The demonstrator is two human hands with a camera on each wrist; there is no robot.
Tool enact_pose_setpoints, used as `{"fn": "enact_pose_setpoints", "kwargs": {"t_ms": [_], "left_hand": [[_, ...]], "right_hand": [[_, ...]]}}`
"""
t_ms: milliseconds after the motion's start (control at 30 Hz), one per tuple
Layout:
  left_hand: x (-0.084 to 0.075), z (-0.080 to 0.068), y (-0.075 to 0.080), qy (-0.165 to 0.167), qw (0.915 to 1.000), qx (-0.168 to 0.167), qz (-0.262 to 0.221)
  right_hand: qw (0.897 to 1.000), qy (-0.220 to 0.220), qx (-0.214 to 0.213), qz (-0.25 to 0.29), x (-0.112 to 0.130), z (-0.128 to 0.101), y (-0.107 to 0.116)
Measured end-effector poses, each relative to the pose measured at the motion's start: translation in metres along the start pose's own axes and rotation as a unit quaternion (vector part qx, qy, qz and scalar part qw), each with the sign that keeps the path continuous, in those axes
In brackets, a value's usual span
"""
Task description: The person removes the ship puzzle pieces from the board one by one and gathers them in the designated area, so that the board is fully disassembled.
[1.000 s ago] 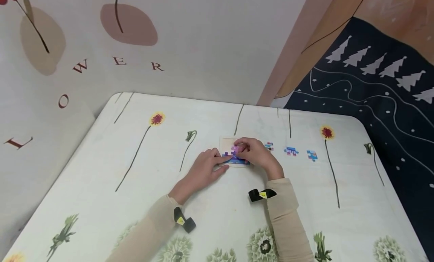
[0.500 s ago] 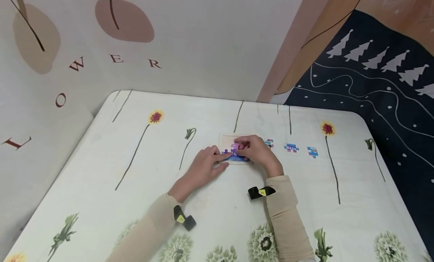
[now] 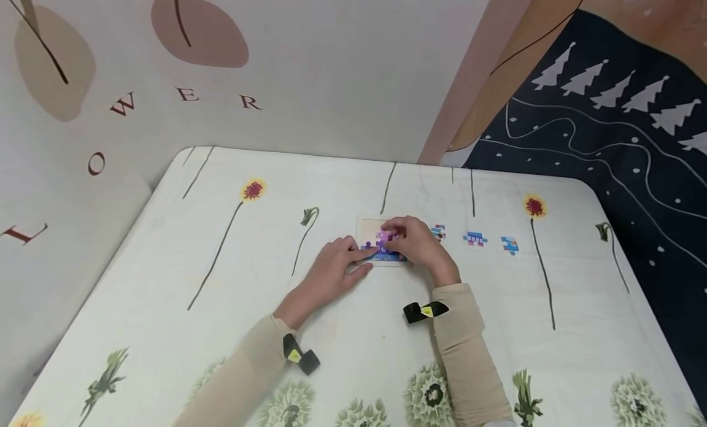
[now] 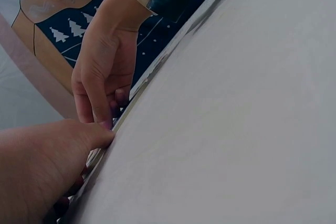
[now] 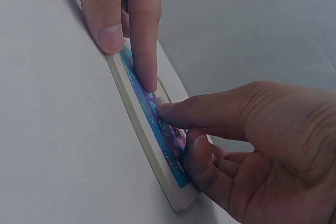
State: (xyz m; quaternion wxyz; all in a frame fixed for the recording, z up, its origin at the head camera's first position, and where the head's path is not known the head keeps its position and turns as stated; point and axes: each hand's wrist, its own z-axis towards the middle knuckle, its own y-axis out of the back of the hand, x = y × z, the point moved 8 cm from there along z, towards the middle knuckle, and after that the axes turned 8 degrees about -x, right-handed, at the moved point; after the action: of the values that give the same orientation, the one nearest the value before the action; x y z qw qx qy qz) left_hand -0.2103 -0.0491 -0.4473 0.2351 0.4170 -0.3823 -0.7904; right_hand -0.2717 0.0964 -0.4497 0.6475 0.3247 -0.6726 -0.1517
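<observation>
A small wooden jigsaw puzzle board (image 3: 369,228) lies on the table, with blue and purple pieces fitted along its near part. My left hand (image 3: 329,269) stretches its index finger onto the blue section, while the thumb rests at the board's near edge (image 5: 137,121). From the other side, my right hand (image 3: 422,248) pinches a pink-purple puzzle piece (image 3: 389,235) over the board. In the right wrist view, the right thumb (image 5: 173,113) touches the picture surface and the other fingers curl in beside it. The right fingers partly cover the piece.
Three loose puzzle pieces lie in a row to the right: one beside the right hand (image 3: 439,232), another piece (image 3: 475,238) further along, and the last piece (image 3: 509,245) outermost. A flower-print cloth (image 3: 353,329) covers the table. Walls stand behind it.
The right fingers shift slightly over the pink-purple piece, staying at the same place on the board. The left hand keeps its pose. The head view tilts a little.
</observation>
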Motion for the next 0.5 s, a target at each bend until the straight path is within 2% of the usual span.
{"fn": "enact_pose_setpoints", "kwargs": {"t_ms": [200,500], "left_hand": [[0.0002,0.0004,-0.0003,0.001,1.0,0.004,-0.003],[0.0022,0.0014,0.0014,0.008,0.9991,-0.006,-0.04]], "right_hand": [[1.0,0.0,0.001,-0.003,0.0004,0.0008,-0.0004],[1.0,0.01,0.001,-0.001,0.0024,-0.0006,0.001]]}}
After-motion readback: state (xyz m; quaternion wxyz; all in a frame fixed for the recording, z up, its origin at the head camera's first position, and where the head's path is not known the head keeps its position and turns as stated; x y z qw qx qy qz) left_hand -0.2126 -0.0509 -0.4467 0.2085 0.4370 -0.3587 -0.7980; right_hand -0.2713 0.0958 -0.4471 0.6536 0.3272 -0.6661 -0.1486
